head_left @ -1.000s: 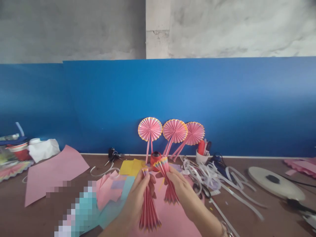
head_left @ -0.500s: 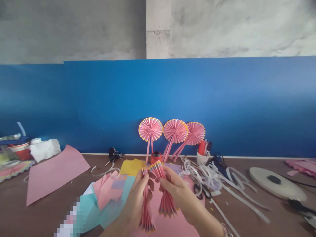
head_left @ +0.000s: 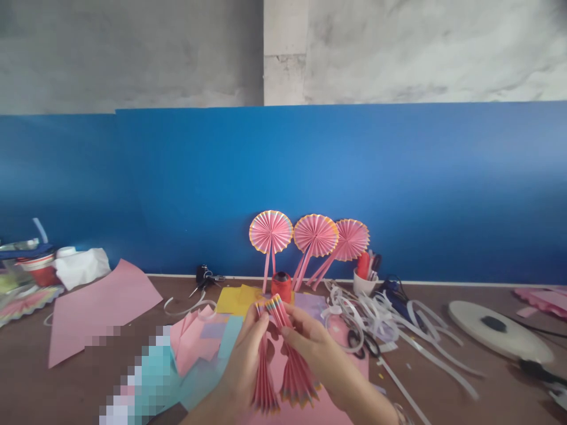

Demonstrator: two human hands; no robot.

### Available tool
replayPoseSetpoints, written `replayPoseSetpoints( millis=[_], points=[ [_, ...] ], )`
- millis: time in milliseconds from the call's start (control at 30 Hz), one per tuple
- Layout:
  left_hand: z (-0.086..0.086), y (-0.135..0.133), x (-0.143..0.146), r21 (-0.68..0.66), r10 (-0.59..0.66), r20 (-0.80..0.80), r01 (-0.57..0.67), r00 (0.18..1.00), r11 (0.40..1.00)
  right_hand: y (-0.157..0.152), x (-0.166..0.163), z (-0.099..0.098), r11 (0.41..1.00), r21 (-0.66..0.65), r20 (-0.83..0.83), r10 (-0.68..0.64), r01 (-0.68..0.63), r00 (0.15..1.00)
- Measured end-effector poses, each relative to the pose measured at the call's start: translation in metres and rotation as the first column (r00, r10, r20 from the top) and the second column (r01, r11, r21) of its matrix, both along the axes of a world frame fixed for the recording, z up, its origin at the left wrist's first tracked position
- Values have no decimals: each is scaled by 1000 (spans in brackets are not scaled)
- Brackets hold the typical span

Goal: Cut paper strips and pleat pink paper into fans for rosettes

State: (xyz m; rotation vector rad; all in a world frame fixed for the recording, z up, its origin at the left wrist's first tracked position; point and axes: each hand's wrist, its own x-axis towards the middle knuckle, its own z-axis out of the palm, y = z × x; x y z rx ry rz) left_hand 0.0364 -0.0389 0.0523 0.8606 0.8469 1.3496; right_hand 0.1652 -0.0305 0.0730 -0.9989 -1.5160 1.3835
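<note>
Two pleated strips of pink paper with multicoloured edges hang between my hands, their upper ends close together. My left hand [head_left: 245,351] pinches the left pleated paper [head_left: 264,383], thumb on top. With thumb and fingers, my right hand [head_left: 310,339] grips the right pleated paper [head_left: 297,375], whose lower end spreads into a small fan. Whether the two strips are joined I cannot tell. Beneath them lies a flat pink sheet [head_left: 325,407]. Just beyond my fingertips stands a red container with a dark top [head_left: 281,287].
Three round pink paper fans [head_left: 271,232] lean against the blue panel [head_left: 199,177]. White strips [head_left: 381,316] and black-handled scissors [head_left: 371,342] lie to the right, near a cup of pens [head_left: 364,283] and a pale oval object [head_left: 498,330]. Coloured papers [head_left: 199,342] and a large pink sheet [head_left: 100,313] are left.
My right hand has moved slightly left and down, bringing the tops of the two pleated papers closer together. The lower end of the right one fans out a little wider.
</note>
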Motion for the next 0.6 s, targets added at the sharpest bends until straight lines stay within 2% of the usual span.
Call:
replayPoseSetpoints(
  millis=[167, 367, 600],
  points=[
    [-1, 0, 1, -10, 19, -23, -20, 1000, 1000, 0, 2, 0, 999, -2, 51, 36, -36, 998],
    [0, -1, -1, -60, 30, -115, -37, 993, 997, 0, 4, 2, 996, 18, -22, 87, -86, 996],
    [14, -4, -8, -98, -39, -259, 15, 965, 995, 4, 18, 17, 992, -84, 22, 96, -94, 995]
  ],
)
